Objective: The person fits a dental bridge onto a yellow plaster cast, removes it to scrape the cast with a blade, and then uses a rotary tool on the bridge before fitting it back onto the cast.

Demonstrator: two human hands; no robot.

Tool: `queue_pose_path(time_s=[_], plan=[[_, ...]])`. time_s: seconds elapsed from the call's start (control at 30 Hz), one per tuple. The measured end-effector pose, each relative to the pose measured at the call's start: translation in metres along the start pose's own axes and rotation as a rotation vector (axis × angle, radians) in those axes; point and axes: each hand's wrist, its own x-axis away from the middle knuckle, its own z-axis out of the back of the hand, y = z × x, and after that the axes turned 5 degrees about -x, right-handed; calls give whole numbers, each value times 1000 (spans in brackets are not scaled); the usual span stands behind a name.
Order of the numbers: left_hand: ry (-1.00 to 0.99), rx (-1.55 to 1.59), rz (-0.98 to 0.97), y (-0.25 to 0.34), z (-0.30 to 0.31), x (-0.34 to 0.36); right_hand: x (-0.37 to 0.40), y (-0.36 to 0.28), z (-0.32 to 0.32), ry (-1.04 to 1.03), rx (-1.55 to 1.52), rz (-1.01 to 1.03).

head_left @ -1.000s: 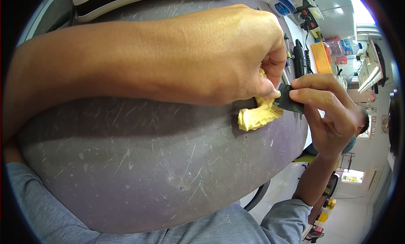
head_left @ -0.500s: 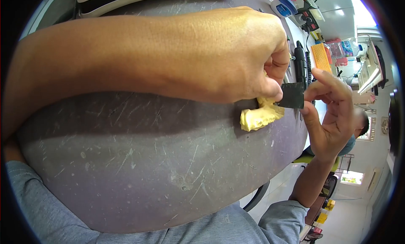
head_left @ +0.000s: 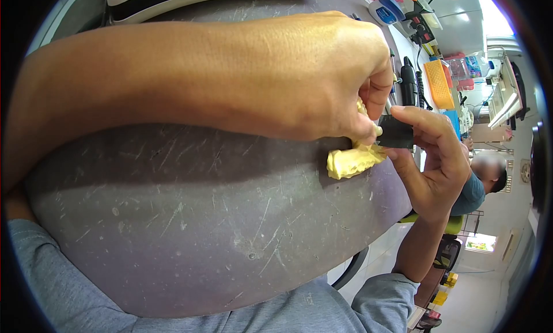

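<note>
My left hand [head_left: 351,74] reaches in from the left with its back up, thumb and fingers closed on a yellow dental cast [head_left: 352,162]. Toothlike bumps run along the cast's edge; its upper part is hidden behind my fingers. A thin dark square sheet [head_left: 396,132] lies against the cast, right by my left fingertips. On the other side, my right hand [head_left: 435,160] grips this sheet at its right edge. The right index finger lies over the sheet's upper corner, and the right thumb tip is at the end of the cast.
The scratched grey tabletop [head_left: 201,229] curves around my body. Toward the right back are a black handpiece [head_left: 409,82] with a coiled cord, an orange basket [head_left: 439,84] and a blue-and-white tub [head_left: 386,10]. A white device [head_left: 173,0] stands at the far edge. Another person [head_left: 471,195] sits beyond my right hand.
My right hand has moved left, bringing its index finger over the dark sheet and its thumb to the cast. My left hand has hardly moved. The person behind has come further into view.
</note>
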Motion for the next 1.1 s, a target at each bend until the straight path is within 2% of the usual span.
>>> queue_pose_path(time_s=[0.27,0.4,0.63,0.73,0.8,0.97,1.0,1.1], plan=[[27,44,-43,-16,-13,-23,-1,11,12,-8,-5,-42],[68,72,-61,-15,-18,-10,0,-7,4,20,-45,-83],[60,94,-40,-12,-17,-14,1,-3,11,-21,-36,-87],[53,92,-41,-3,-8,-13,1,-2,11,-6,-45,-100],[-50,10,12,6,6,-13,-1,3,15,-13,-43,-98],[-55,6,7,3,5,-30,-1,20,23,2,-54,-110],[-44,-1,11,3,3,20,6,-13,-10,4,-64,-101],[-44,-14,19,4,3,20,7,-10,-12,17,-110,-95]])
